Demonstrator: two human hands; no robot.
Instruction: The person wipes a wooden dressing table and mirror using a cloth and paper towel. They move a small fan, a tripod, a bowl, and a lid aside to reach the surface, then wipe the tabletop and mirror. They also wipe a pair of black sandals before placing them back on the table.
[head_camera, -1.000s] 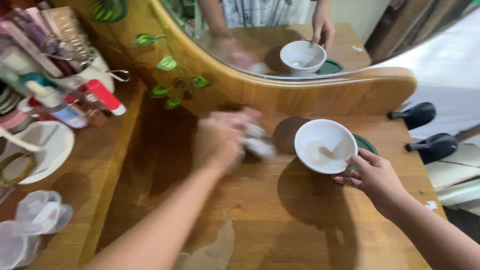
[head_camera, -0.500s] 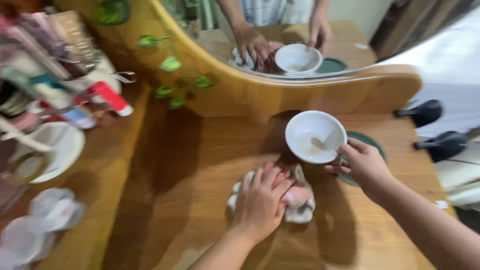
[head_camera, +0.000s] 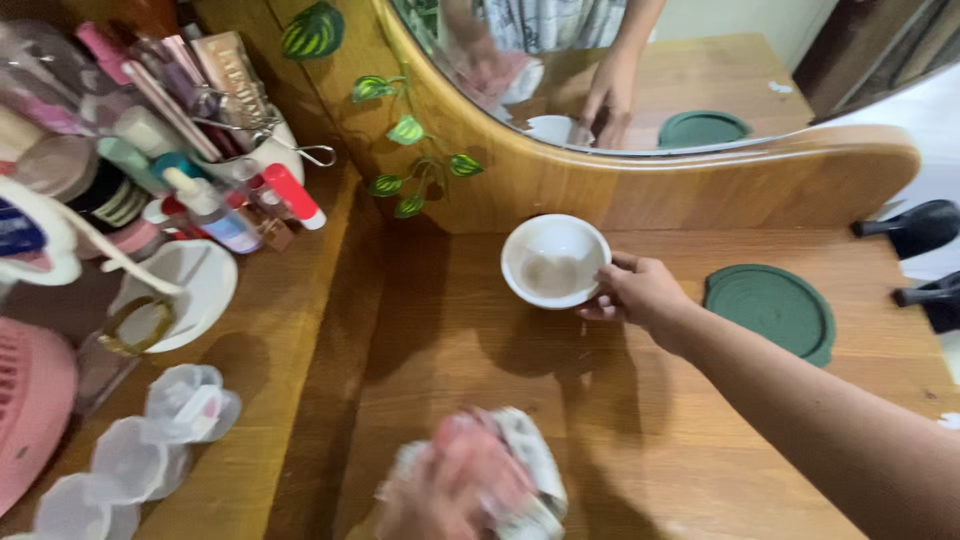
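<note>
Since 0.5 s ago, left hand (head_camera: 465, 480) w/ cloth (head_camera: 520, 465) has slid to near edge of tabletop (head_camera: 640, 420), blurred; bowl (head_camera: 555, 260) shifted left, off green coaster (head_camera: 768, 312), which now lies bare at right; right hand (head_camera: 640, 290) grip pinches bowl's right rim, bowl seems raised, centre-far by mirror frame (head_camera: 700, 180); left grip closed over cloth, I think; risk: one-sided rim pinch could let bowl tip; residue inside might spill onto wood.
</note>
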